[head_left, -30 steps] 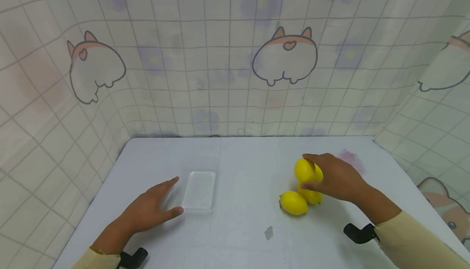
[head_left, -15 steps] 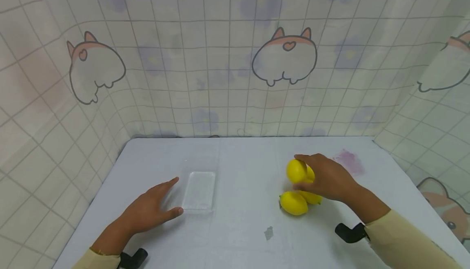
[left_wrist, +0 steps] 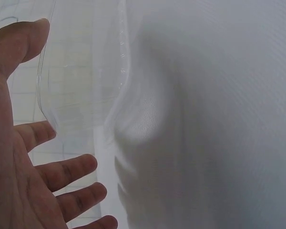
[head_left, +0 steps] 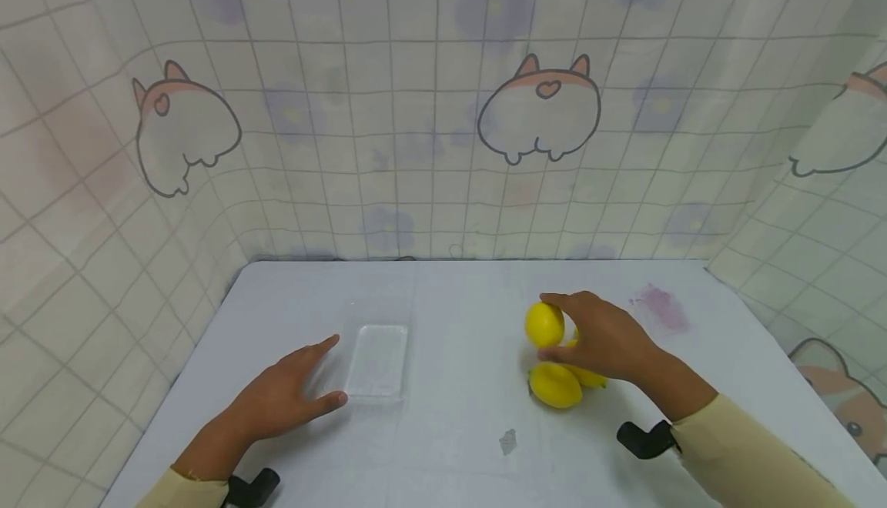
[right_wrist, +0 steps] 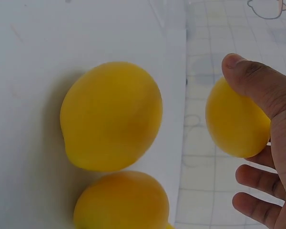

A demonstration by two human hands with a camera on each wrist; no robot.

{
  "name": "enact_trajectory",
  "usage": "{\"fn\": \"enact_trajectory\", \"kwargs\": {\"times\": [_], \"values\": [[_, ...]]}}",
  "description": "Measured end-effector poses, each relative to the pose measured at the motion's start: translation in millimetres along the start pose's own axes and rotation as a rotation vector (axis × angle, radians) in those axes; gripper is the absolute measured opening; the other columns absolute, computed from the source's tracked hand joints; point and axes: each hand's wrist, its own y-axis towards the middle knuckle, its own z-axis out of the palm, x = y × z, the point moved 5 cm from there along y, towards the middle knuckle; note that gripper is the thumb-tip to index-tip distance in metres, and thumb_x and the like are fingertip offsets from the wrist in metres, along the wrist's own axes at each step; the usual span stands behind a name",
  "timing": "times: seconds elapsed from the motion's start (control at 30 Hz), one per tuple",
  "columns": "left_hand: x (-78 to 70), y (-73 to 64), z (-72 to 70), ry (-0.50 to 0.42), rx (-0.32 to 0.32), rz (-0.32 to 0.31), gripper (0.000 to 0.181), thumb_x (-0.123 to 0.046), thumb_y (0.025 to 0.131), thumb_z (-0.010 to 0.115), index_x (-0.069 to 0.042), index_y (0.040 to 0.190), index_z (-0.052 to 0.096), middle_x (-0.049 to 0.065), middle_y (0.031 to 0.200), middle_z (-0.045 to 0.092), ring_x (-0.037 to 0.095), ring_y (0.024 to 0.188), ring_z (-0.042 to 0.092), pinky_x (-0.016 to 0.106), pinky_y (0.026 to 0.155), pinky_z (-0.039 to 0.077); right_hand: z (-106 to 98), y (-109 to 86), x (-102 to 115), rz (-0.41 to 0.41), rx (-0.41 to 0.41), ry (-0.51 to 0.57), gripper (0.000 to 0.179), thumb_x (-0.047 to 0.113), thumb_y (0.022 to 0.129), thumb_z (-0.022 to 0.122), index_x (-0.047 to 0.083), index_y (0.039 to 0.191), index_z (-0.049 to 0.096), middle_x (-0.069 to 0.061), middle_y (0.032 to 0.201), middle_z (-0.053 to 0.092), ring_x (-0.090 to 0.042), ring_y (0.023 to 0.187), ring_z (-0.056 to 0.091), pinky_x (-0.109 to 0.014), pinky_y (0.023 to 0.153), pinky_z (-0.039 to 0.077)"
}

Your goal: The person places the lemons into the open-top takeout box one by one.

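Between the thumb and fingers of the right hand (head_left: 603,339): one held lemon (head_left: 543,325), pinched, seemingly raised off the white table (head_left: 450,431). Below the thumb: a front lemon (head_left: 555,386) and, touching it or nearly so, a rear lemon (head_left: 591,377), partly hidden. Yellow also shows within the hand's gap; its source I cannot tell. Left hand (head_left: 277,392): fingers spread, gripping nothing that I can see; just beside their tips, a clear container (head_left: 377,362), contact uncertain.

Hazards, as judged from where I stand. Slip: the grip looks to sit near the fingertips, on smooth, rounded skin; a slack squeeze could let the held lemon drop. Roll: the thumb appears close to the front lemon, and a low sweep could set it rolling. Shift: the clear container looks light, so a bump from the left fingers could slide it.

Appearance of the held lemon: bright yellow, smooth, egg-shaped, warmer gold in the right wrist view. Exposed end: bluntly rounded. Remainder: partly covered by the fingers.
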Motion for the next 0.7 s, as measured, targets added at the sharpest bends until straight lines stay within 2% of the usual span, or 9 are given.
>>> {"fn": "enact_trajectory", "kwargs": {"times": [0.4, 0.7], "values": [[-1.9, 0.5, -1.2, -0.017, 0.004, 0.005, 0.098, -0.071, 0.087, 0.066, -0.013, 0.160, 0.036, 0.019, 0.153, 0.048, 0.043, 0.139, 0.045, 0.064, 0.107, 0.041, 8, 6.6, 11, -0.021, 0.000, 0.005, 0.090, 0.060, 0.077, 0.084, 0.020, 0.152, 0.051, -0.012, 0.139, 0.060, -0.033, 0.120, 0.059, -0.056, 0.095, 0.054], [0.8, -0.8, 1.1, -0.004, 0.009, -0.011, 0.099, -0.075, 0.087, 0.063, -0.017, 0.161, 0.034, 0.020, 0.152, 0.048, 0.043, 0.139, 0.045, 0.064, 0.106, 0.042, 12, 10.3, 16, -0.044, 0.002, 0.030, 0.093, 0.068, 0.076, 0.080, 0.022, 0.152, 0.050, -0.009, 0.140, 0.059, -0.030, 0.123, 0.058, -0.054, 0.094, 0.055]]}}
